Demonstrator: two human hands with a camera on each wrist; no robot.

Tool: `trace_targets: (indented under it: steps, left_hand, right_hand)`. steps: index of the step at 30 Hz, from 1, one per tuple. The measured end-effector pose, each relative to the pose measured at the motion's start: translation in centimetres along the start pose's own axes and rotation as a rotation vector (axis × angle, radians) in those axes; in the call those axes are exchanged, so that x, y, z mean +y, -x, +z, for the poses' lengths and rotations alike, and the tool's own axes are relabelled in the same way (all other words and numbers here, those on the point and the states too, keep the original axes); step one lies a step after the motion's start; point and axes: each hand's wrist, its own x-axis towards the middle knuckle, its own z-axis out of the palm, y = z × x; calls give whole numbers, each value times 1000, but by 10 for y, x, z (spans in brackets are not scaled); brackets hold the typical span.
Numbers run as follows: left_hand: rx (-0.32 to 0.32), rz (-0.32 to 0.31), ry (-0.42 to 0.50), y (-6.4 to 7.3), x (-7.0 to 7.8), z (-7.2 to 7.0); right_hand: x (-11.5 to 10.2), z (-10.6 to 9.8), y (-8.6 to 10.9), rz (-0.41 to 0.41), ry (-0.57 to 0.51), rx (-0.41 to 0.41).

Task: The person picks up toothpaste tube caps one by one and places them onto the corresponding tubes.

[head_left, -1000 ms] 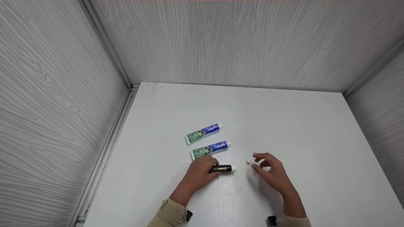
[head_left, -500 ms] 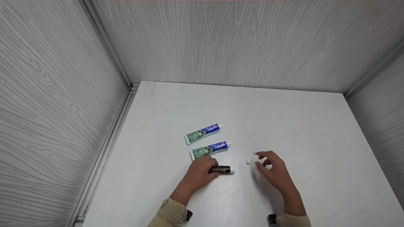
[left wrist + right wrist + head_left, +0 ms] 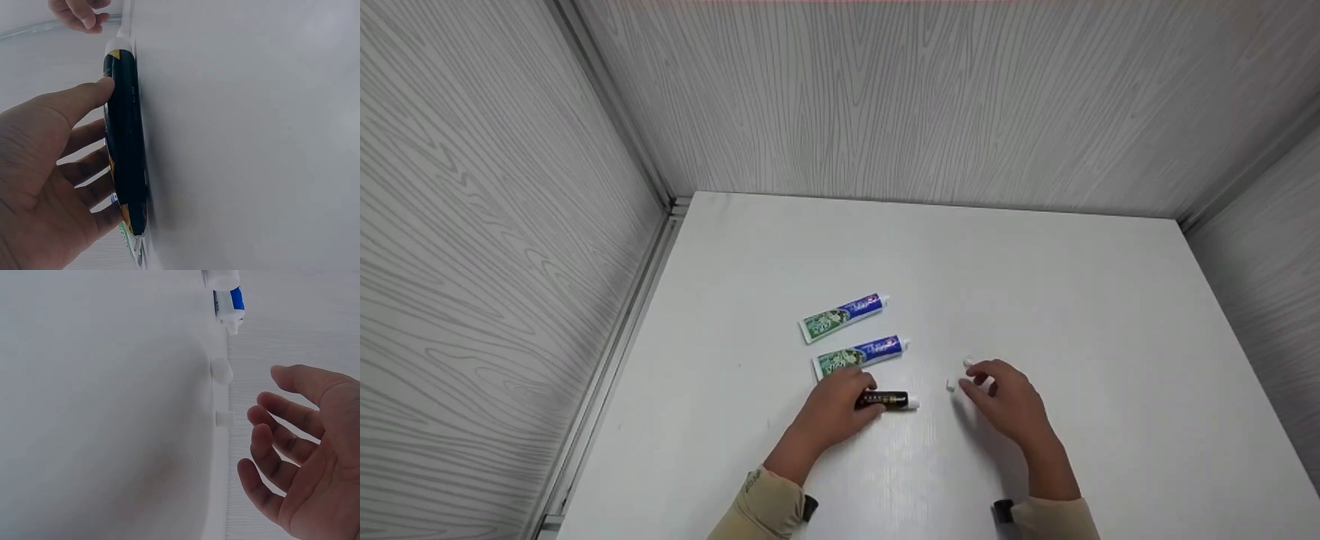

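My left hand (image 3: 836,409) grips a black toothpaste tube (image 3: 889,400) with gold print, lying flat on the table. The thumb lies along one side and the fingers along the other, and the tube's white cap (image 3: 119,44) points right, toward the other hand. My right hand (image 3: 1009,401) hovers with loosely bent fingers and holds nothing. Just left of its fingertips are two small white caps, a nearer one (image 3: 951,385) and a farther one (image 3: 968,361). In the right wrist view the caps (image 3: 221,371) sit on the table, apart from the fingers.
Two blue-and-green toothpaste tubes lie beyond my left hand, one (image 3: 859,356) close to its knuckles and another (image 3: 844,318) farther back. Their narrow white nozzles point right. Wood-grain panels (image 3: 885,105) enclose the white table (image 3: 1035,285) at the back and both sides.
My right hand has shifted slightly around the two caps, and its thumb and forefinger have drawn closer together. The left hand keeps hold of the black tube, nearly still.
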Motion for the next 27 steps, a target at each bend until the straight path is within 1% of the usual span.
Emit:
trace_targets:
  steps: [6, 13, 19, 24, 27]
  left_hand:
    - [3, 1, -8, -1, -1, -2]
    - [9, 14, 10, -5, -3, -6]
    - [24, 25, 20, -10, -3, -11]
    - [56, 42, 13, -17, -4, -15]
    - [89, 61, -17, -22, -4, -18]
  right_hand:
    - [1, 0, -3, 59, 27, -63]
    - [-3, 0, -7, 88, 5, -89]
    - [-8, 0, -12, 121, 32, -99]
    - [-11, 2, -15, 159, 53, -128]
    - [-12, 4, -17, 169, 62, -131]
